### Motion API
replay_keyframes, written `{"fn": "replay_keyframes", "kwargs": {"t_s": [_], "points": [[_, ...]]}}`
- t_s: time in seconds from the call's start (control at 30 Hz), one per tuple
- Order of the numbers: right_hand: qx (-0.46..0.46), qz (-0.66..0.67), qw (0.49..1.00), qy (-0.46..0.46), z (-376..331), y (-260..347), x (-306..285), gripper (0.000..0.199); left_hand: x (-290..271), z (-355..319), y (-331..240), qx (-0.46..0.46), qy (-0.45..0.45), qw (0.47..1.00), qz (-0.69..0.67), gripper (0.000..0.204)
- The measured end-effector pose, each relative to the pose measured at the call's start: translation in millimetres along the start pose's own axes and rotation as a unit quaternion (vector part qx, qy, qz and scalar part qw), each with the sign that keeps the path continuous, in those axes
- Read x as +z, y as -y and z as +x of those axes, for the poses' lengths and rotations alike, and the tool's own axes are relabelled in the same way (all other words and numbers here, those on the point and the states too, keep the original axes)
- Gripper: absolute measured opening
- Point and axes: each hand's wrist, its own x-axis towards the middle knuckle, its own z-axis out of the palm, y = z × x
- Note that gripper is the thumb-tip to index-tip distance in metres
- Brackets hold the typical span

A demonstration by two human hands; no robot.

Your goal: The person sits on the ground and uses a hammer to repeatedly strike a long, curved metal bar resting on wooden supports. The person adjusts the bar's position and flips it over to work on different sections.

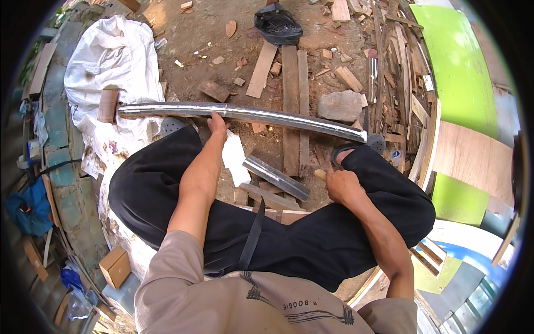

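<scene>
The left arm stretches forward, its forearm pointing just past 12 o'clock and its left hand at 10 o'clock, fingers partly hidden, so how firmly they grip is unclear. The right arm bends at the elbow, its forearm slanting toward 11 o'clock, and the right hand is curled in a fist between 3 and 4 o'clock.

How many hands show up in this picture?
2: the left hand is at the long bar, and the right hand is closed around a wooden piece. Some fingers are partly hidden, but both hands show.
</scene>
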Motion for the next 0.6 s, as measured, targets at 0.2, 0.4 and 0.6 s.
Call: {"fn": "replay_keyframes", "kwargs": {"t_s": [0.2, 0.4, 0.6], "points": [[0.011, 0.007, 1.0, -0.001, -2.9, -2.4, 3.6, 0.022, 19.3, -26.0, -1.4, -0.003, -0.009, 0.992, 0.129, 0.093], [-0.006, 0.007, 1.0, -0.002, 3.1, 1.1, 1.5, 0.022, 8.3, -7.3, -3.6, -0.012, -0.014, 0.994, 0.105, 0.096], [0.001, 0.007, 1.0, 0.005, 4.0, -3.0, 3.5, 0.022, 5.8, -12.3, -12.0, -0.048, -0.056, 0.995, -0.069, 0.083]]}}
